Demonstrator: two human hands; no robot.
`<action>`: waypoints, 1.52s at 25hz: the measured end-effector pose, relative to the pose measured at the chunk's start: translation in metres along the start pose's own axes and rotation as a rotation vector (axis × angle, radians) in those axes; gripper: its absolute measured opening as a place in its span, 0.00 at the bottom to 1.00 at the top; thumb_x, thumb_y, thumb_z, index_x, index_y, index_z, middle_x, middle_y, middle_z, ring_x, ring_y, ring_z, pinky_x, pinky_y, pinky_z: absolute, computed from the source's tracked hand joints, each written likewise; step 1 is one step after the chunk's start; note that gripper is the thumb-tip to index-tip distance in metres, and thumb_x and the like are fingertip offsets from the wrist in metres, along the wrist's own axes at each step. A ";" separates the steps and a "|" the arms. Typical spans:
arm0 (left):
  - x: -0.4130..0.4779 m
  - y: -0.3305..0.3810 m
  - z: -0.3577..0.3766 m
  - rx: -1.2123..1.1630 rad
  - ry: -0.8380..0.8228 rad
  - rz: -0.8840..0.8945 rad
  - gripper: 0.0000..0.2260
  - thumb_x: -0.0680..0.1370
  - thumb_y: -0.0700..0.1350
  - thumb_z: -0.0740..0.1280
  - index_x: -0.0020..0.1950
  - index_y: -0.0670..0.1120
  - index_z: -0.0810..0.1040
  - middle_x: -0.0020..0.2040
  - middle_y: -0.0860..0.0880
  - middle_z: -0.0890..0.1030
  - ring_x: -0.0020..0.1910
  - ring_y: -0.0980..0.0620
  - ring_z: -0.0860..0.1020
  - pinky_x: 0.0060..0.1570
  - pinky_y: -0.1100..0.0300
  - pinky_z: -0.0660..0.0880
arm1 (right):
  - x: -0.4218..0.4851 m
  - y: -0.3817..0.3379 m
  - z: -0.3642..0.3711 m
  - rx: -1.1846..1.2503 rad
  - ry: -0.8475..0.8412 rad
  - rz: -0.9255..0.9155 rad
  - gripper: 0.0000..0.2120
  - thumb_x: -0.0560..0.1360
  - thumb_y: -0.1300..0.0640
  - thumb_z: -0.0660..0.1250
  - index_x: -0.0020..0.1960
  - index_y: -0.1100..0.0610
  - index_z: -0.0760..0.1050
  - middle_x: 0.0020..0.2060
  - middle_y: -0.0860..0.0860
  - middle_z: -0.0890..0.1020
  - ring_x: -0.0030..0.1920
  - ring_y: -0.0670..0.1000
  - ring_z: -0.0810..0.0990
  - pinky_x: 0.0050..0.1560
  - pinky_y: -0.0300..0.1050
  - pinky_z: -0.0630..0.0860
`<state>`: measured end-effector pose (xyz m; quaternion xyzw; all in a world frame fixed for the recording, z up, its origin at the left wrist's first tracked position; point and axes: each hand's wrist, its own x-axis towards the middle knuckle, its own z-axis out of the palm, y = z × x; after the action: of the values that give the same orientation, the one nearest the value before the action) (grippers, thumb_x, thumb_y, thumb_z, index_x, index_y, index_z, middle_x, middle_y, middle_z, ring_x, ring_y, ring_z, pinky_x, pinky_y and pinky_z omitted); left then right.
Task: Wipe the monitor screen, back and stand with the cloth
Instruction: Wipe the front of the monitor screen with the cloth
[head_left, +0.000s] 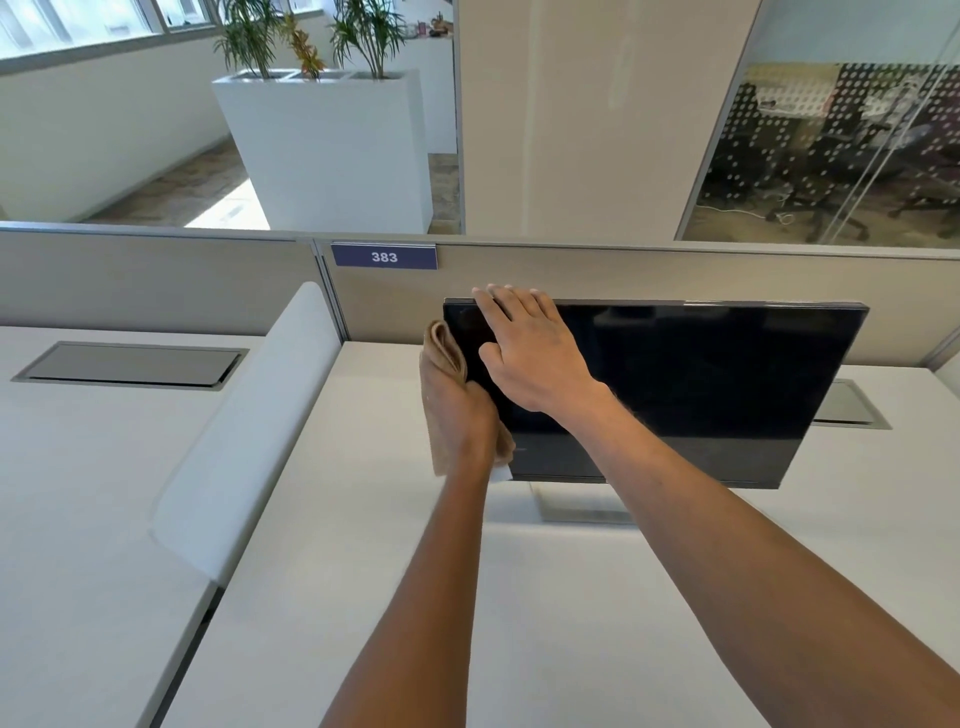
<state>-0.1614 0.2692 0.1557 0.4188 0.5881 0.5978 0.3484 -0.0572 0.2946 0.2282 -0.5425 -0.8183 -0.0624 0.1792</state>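
Note:
A black flat monitor stands on a white desk, its dark screen facing me and its silver stand base partly visible under it. My left hand grips a tan cloth bunched against the monitor's left edge. My right hand lies flat across the upper left corner of the screen, fingers curled over the top edge. The monitor's back is hidden.
A white divider panel slants up on the left between two desks. A grey partition with a blue "383" label runs behind the monitor. Cable hatches are set into the desks. A white planter stands beyond.

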 end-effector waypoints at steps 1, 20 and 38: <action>0.002 0.012 -0.001 0.003 0.001 0.046 0.31 0.73 0.38 0.60 0.73 0.62 0.68 0.65 0.58 0.79 0.66 0.54 0.78 0.68 0.47 0.77 | 0.000 0.000 0.000 0.012 0.004 0.000 0.32 0.79 0.50 0.51 0.82 0.56 0.60 0.79 0.54 0.67 0.80 0.55 0.62 0.83 0.55 0.52; -0.021 0.098 0.051 0.292 -0.312 0.382 0.28 0.87 0.48 0.50 0.86 0.46 0.46 0.86 0.54 0.43 0.83 0.62 0.40 0.83 0.55 0.42 | -0.022 -0.007 -0.072 1.724 0.203 0.574 0.13 0.84 0.55 0.66 0.67 0.54 0.79 0.57 0.49 0.87 0.58 0.47 0.86 0.53 0.40 0.82; 0.018 0.089 0.081 1.049 -0.456 0.690 0.28 0.88 0.58 0.48 0.83 0.43 0.60 0.83 0.44 0.62 0.85 0.46 0.53 0.82 0.42 0.41 | -0.100 0.152 -0.144 0.605 0.795 0.747 0.13 0.79 0.57 0.74 0.62 0.57 0.82 0.51 0.45 0.85 0.50 0.48 0.83 0.58 0.51 0.82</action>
<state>-0.0879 0.3132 0.2419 0.8128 0.5448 0.2062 0.0029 0.1486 0.2268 0.3111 -0.6524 -0.4255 0.0420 0.6257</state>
